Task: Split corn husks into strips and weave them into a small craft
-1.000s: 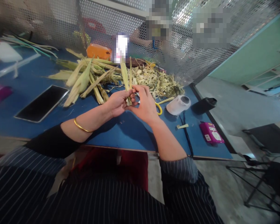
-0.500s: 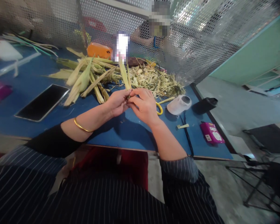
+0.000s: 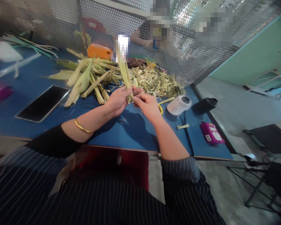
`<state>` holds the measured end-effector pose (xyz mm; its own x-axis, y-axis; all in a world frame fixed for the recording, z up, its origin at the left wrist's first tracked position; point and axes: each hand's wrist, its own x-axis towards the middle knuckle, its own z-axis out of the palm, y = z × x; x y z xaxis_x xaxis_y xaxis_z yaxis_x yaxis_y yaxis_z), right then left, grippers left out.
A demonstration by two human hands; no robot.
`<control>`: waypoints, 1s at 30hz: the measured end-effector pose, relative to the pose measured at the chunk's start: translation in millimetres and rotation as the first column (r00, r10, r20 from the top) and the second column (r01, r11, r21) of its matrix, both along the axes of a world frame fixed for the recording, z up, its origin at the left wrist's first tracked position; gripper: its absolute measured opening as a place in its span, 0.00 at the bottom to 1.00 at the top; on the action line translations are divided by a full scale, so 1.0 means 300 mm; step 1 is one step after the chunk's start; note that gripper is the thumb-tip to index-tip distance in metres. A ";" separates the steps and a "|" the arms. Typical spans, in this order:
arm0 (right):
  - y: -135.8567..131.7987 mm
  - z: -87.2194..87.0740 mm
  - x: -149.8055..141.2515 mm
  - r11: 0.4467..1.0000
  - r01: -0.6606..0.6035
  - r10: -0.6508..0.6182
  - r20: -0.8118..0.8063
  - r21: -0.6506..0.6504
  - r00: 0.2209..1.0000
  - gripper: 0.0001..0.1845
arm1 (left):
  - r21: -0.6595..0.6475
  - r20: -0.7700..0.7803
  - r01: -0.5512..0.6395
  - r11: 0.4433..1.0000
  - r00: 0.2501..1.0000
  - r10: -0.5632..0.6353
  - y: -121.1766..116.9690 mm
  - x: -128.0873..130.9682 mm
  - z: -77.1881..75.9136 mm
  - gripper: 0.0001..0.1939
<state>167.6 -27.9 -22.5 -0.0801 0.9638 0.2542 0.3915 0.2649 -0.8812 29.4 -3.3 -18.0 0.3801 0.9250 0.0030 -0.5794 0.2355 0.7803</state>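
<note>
A narrow bundle of pale green corn husk (image 3: 125, 75) stands upright over the table, its cut end pointing down. My left hand (image 3: 118, 100) is closed around the lower part, thumb across the front. My right hand (image 3: 149, 107) pinches at the bottom end from the right, its fingertips partly hidden there. Behind my left wrist lies a heap of whole corn husks (image 3: 81, 79). A pile of shredded husk scraps (image 3: 154, 79) spreads beyond my right hand. The yellow handle of a tool (image 3: 160, 108) peeks out beside that hand.
On the blue table (image 3: 121, 134) lie a phone (image 3: 42, 103), a white thread cone (image 3: 178, 105), a black cone (image 3: 204, 105) and a purple packet (image 3: 212, 132). An orange packet (image 3: 99, 51) sits by the perforated metal screen (image 3: 121, 18). Beyond it is another person.
My right hand has shifted slightly right and down, with its fingers less over the husk. The lower end of the bundle now shows below my left thumb.
</note>
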 end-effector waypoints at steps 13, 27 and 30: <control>-0.007 -0.007 -0.013 0.999 0.024 -0.026 0.065 0.025 0.998 0.11 | -0.016 -0.010 0.003 1.000 1.000 -0.003 -0.014 0.000 0.018 0.08; -0.024 0.038 0.014 0.980 -0.128 0.080 0.288 0.150 0.954 0.05 | -0.114 0.048 0.089 0.989 0.995 -0.085 0.012 -0.026 0.023 0.12; -0.019 0.031 0.013 0.984 -0.104 0.060 0.285 0.144 0.957 0.04 | -0.103 0.038 0.104 0.989 0.994 -0.101 0.013 -0.027 0.022 0.12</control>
